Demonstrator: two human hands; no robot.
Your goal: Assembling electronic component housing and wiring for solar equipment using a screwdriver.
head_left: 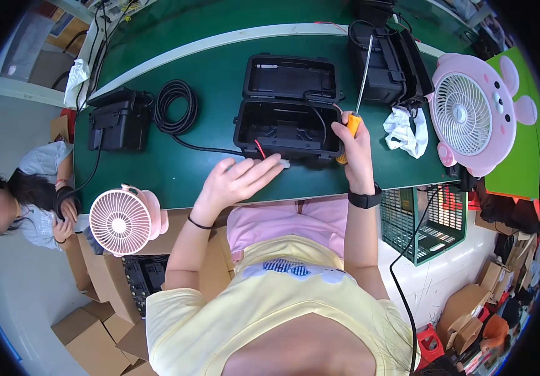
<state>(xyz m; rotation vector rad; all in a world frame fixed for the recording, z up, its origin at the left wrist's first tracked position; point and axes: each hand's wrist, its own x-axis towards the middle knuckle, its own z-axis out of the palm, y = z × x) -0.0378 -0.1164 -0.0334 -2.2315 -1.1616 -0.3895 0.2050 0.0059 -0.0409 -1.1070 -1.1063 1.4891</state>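
Head view: right hand [356, 145] grips a screwdriver [359, 88] by its yellow handle, upright beside the open black case [285, 119] on the table [157, 169]. Left hand [240, 180], fingers extended together, touches a small white connector [284, 163] at the case's front edge. Case looks rigid plastic, best steadied by its walls; its thin wires seem fragile.

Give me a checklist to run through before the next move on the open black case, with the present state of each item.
1. Right hand has a firm grip on the screwdriver with the orange handle: ok.
2. Open black case sits flat on the green table, lid up: ok.
3. Left hand rests at the case's front edge by the small white connector: ok.
4. Red wire clear of the screwdriver tip: ok, the shaft points up and away.
5. Screw in place inside the case: cannot tell.
6. White cloth out of the way, right of the case: ok.
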